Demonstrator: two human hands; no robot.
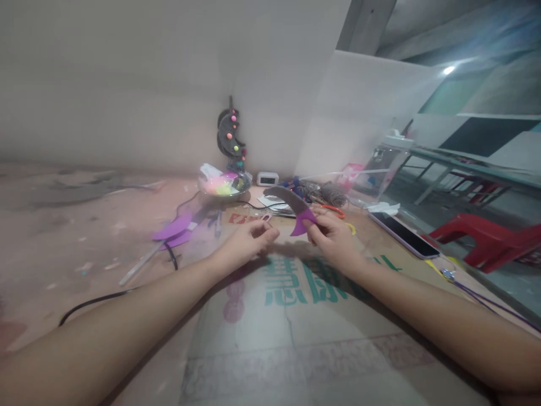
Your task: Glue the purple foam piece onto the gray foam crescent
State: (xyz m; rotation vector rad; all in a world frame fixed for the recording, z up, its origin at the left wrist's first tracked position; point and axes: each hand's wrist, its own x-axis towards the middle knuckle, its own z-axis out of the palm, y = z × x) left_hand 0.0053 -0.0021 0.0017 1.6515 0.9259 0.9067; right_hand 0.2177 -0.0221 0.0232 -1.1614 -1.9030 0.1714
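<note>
My right hand pinches a curved crescent piece, grey on one side and purple on the other, holding it up above a sheet of printed cardboard. My left hand is beside it, fingers curled in a pinch near the crescent's lower tip; what it holds, if anything, is too small to make out. Both forearms stretch over the cardboard.
Purple cut pieces and a stick lie to the left. A bowl of bright pompoms, a dark crescent decoration, a small clock, twine, orange scissors and a phone stand behind. Red stool at right.
</note>
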